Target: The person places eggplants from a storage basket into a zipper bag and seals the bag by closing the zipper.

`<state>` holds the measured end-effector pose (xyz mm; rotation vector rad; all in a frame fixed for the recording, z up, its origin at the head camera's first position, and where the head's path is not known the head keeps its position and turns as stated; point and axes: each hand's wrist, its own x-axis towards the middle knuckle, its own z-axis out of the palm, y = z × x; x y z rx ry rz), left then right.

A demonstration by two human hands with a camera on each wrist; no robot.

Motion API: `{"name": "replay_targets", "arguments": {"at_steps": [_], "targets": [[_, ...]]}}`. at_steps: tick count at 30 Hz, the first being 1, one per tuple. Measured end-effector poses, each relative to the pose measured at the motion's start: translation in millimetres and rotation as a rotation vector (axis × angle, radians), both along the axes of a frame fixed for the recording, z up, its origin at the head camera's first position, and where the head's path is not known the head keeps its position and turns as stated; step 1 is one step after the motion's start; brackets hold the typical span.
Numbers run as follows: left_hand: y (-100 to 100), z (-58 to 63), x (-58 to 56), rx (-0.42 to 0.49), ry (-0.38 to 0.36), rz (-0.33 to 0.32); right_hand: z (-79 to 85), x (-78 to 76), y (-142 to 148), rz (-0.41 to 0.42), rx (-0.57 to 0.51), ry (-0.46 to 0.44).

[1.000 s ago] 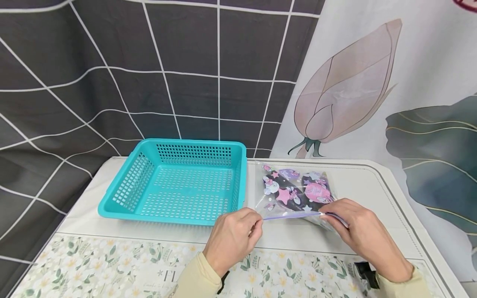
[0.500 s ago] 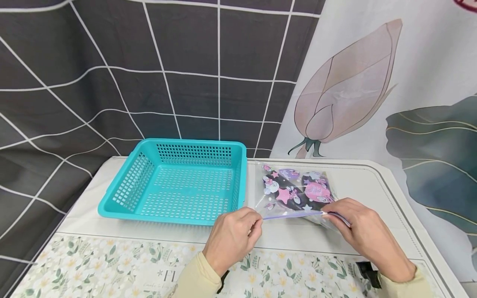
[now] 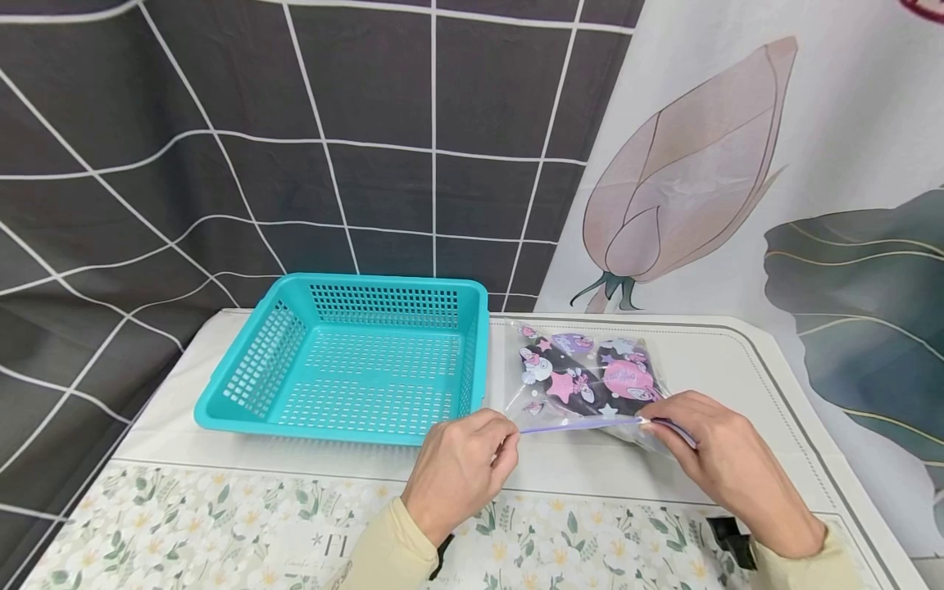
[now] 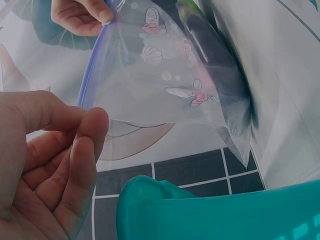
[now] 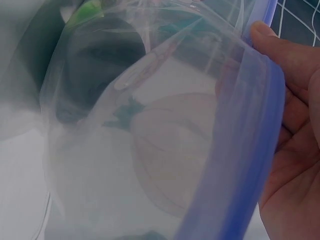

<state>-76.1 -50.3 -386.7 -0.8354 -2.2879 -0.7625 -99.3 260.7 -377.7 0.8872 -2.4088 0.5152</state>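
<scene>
A clear zip bag (image 3: 560,381) printed with pink and purple cartoon figures lies right of the turquoise basket, its purple zip strip (image 4: 95,60) facing me. Inside is a dark, glossy thing with a green end, an eggplant (image 4: 212,55) by its look. My left hand (image 3: 465,459) pinches the strip's left end between thumb and forefinger. With thumb and forefinger, my right hand (image 3: 715,459) pinches the strip at a small white slider (image 3: 643,420). Beyond the right hand the strip bends back, and the bag's mouth stands apart there in the right wrist view.
The turquoise perforated basket (image 3: 369,369) holds nothing and stands close to the bag's left side. A white and floral cloth (image 3: 221,508) covers the table. A dark grid curtain (image 3: 369,123) and a white flower-print curtain (image 3: 708,270) hang behind.
My right hand has slid slightly to the right along the strip with the white slider. My left hand, the bag and the basket stay in place.
</scene>
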Motion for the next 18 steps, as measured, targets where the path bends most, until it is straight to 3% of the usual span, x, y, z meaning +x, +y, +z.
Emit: {"name": "replay_targets", "arguments": {"at_steps": [18], "targets": [[-0.3,-0.8,0.3,0.000,-0.002,0.006,0.8,-0.2,4.0,0.014,-0.018,0.003]]}}
